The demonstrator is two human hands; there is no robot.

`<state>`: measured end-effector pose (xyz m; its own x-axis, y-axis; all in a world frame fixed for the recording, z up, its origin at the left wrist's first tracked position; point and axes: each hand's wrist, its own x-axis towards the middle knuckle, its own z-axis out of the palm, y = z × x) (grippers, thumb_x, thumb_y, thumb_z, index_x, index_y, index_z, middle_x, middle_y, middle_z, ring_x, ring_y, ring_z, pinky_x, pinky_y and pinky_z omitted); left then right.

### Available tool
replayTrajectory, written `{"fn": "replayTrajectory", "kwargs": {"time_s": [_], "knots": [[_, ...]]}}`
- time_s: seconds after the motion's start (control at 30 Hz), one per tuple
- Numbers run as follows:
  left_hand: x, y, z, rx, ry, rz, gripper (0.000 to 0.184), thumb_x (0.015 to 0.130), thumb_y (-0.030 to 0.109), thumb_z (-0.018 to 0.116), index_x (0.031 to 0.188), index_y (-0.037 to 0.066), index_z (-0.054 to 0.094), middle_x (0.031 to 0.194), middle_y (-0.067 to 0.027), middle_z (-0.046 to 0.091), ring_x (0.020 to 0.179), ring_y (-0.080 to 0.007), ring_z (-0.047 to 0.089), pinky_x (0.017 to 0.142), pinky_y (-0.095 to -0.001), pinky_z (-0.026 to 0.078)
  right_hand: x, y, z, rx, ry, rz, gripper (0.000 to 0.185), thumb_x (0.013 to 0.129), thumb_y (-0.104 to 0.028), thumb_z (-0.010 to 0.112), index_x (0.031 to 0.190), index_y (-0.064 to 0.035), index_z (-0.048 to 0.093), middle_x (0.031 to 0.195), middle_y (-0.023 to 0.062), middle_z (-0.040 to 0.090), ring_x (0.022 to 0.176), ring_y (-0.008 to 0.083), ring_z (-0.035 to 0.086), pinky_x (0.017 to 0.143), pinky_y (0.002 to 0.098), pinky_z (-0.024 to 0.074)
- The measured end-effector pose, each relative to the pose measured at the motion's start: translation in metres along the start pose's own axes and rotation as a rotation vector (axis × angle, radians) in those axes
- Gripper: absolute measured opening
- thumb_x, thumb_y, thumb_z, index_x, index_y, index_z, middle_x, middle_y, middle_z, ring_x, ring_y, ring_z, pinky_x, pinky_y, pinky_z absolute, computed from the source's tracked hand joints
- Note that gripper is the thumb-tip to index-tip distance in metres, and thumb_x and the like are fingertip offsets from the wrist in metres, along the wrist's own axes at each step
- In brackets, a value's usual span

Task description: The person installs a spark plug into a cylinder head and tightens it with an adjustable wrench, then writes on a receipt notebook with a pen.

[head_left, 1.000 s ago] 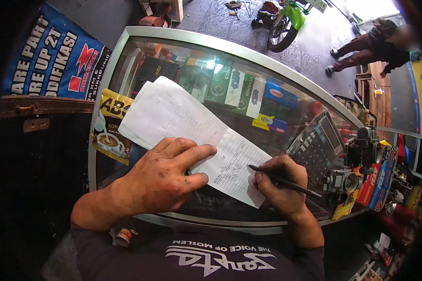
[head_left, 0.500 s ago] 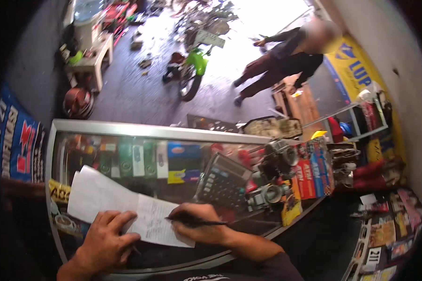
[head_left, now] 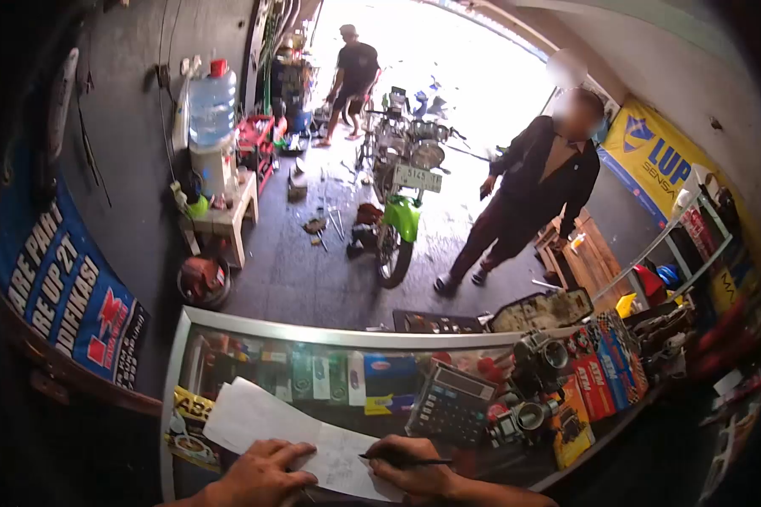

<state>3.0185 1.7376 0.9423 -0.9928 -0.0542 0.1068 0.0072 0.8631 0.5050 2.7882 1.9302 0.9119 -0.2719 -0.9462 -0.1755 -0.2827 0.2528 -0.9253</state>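
An opened notepad (head_left: 254,416) with white pages lies on the glass-topped counter (head_left: 330,329), with handwriting on its right-hand page. My left hand (head_left: 262,475) rests on the lower edge of the pages, fingers apart. In my right hand (head_left: 410,471) a dark pen (head_left: 435,461) is gripped, its tip at the written page. Just beyond that hand lies a large calculator (head_left: 450,407). Two metal carburetors (head_left: 528,417) stand to its right, beside red and blue ATM packets (head_left: 596,380) and a yellow packet (head_left: 573,427).
Past the counter stands a motorcycle with a green rear fender (head_left: 402,218). A person in dark clothes (head_left: 528,194) stands right of it; another person (head_left: 355,72) is by the bright doorway. At left are a water dispenser (head_left: 213,118), a small table (head_left: 241,211) and a helmet (head_left: 203,279).
My view has tilted up, so the counter and hands sit lower and the doorway person shows. The near person's stance has changed. The pen stays at the page.
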Motion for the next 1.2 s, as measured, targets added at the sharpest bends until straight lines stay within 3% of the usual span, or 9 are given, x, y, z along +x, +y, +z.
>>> {"fn": "replayTrajectory", "kwargs": {"time_s": [0.03, 0.07, 0.1, 0.23, 0.43, 0.6, 0.8, 0.87, 1.2], "knots": [[-0.001, 0.001, 0.003, -0.098, 0.076, -0.002, 0.015, 0.086, 0.012, 0.070, 0.099, 0.008, 0.073, 0.126, -0.0231, 0.066, 0.107, -0.0424, 0.062, 0.093, -0.0505, 0.051, 0.003, -0.002, 0.002, -0.001, 0.016, -0.030, 0.026, 0.097, -0.021, 0.067, 0.115, -0.0014, 0.068, 0.099, 0.0172, 0.074, 0.088, 0.0271, 0.074, 0.078, 0.0373, 0.0584], [-0.004, 0.000, 0.010, -0.169, 0.023, -0.082, 0.018, 0.079, 0.011, 0.072, 0.097, 0.009, 0.072, 0.135, -0.0227, 0.060, 0.122, -0.0448, 0.055, 0.104, -0.0552, 0.044, 0.003, -0.009, 0.001, -0.019, 0.040, -0.013, 0.022, 0.094, -0.017, 0.069, 0.110, -0.0010, 0.069, 0.093, 0.0161, 0.072, 0.080, 0.0243, 0.071, 0.071, 0.0378, 0.0560], [-0.002, 0.004, 0.004, -0.123, 0.001, -0.075, 0.020, 0.079, 0.009, 0.072, 0.099, 0.008, 0.072, 0.134, -0.0225, 0.061, 0.120, -0.0440, 0.056, 0.102, -0.0548, 0.045, 0.000, -0.014, 0.001, -0.035, 0.073, 0.011, 0.018, 0.091, -0.013, 0.072, 0.104, -0.0006, 0.070, 0.086, 0.0150, 0.071, 0.072, 0.0216, 0.067, 0.064, 0.0382, 0.0535], [-0.002, 0.004, 0.009, -0.082, 0.035, 0.001, 0.025, 0.077, 0.002, 0.071, 0.101, 0.008, 0.071, 0.135, -0.0211, 0.060, 0.119, -0.0430, 0.056, 0.099, -0.0535, 0.047, 0.000, -0.008, 0.006, -0.109, 0.137, -0.165, 0.016, 0.092, -0.013, 0.071, 0.102, -0.0002, 0.069, 0.088, 0.0158, 0.072, 0.077, 0.0236, 0.068, 0.071, 0.0382, 0.0553], [-0.003, 0.014, 0.006, -0.126, 0.126, -0.022, 0.029, 0.076, -0.001, 0.071, 0.103, 0.007, 0.070, 0.130, -0.0200, 0.062, 0.109, -0.0414, 0.059, 0.089, -0.0512, 0.052, 0.001, -0.005, 0.010, -0.112, 0.192, -0.144, 0.017, 0.091, -0.014, 0.073, 0.101, -0.0001, 0.069, 0.088, 0.0174, 0.073, 0.080, 0.0266, 0.071, 0.072, 0.0396, 0.0557], [0.000, 0.013, 0.008, -0.179, 0.238, 0.045, 0.027, 0.075, -0.005, 0.068, 0.101, 0.005, 0.067, 0.113, -0.0196, 0.065, 0.099, -0.0420, 0.061, 0.083, -0.0509, 0.052, 0.003, 0.017, 0.016, -0.061, 0.234, -0.168, 0.017, 0.091, -0.013, 0.073, 0.100, 0.0005, 0.069, 0.088, 0.0177, 0.072, 0.079, 0.0271, 0.071, 0.072, 0.0399, 0.0558], [-0.003, 0.007, 0.018, -0.245, 0.175, 0.016, 0.018, 0.077, -0.002, 0.065, 0.093, 0.004, 0.061, 0.092, -0.0195, 0.060, 0.087, -0.0422, 0.059, 0.075, -0.0495, 0.049, 0.001, -0.002, 0.010, -0.197, 0.239, -0.322, 0.016, 0.091, -0.013, 0.073, 0.098, 0.0011, 0.068, 0.085, 0.0175, 0.071, 0.076, 0.0280, 0.069, 0.072, 0.0408, 0.0554], [-0.006, 0.008, 0.019, -0.237, 0.151, -0.015, 0.016, 0.077, -0.001, 0.065, 0.092, 0.004, 0.060, 0.091, -0.0198, 0.060, 0.085, -0.0423, 0.058, 0.074, -0.0489, 0.048, -0.001, -0.002, 0.011, -0.054, 0.194, -0.159, 0.017, 0.090, -0.013, 0.073, 0.098, 0.0015, 0.067, 0.086, 0.0184, 0.071, 0.077, 0.0300, 0.069, 0.072, 0.0417, 0.0552], [-0.005, 0.016, 0.024, -0.290, 0.424, 0.019, 0.011, 0.090, 0.010, 0.062, 0.096, 0.001, 0.065, 0.069, -0.0156, 0.058, 0.056, -0.0325, 0.057, 0.056, -0.0427, 0.047, 0.000, 0.003, 0.014, -0.025, 0.160, -0.160, 0.018, 0.093, -0.015, 0.069, 0.101, 0.0013, 0.067, 0.090, 0.0182, 0.070, 0.086, 0.0293, 0.069, 0.077, 0.0430, 0.0546]]}}
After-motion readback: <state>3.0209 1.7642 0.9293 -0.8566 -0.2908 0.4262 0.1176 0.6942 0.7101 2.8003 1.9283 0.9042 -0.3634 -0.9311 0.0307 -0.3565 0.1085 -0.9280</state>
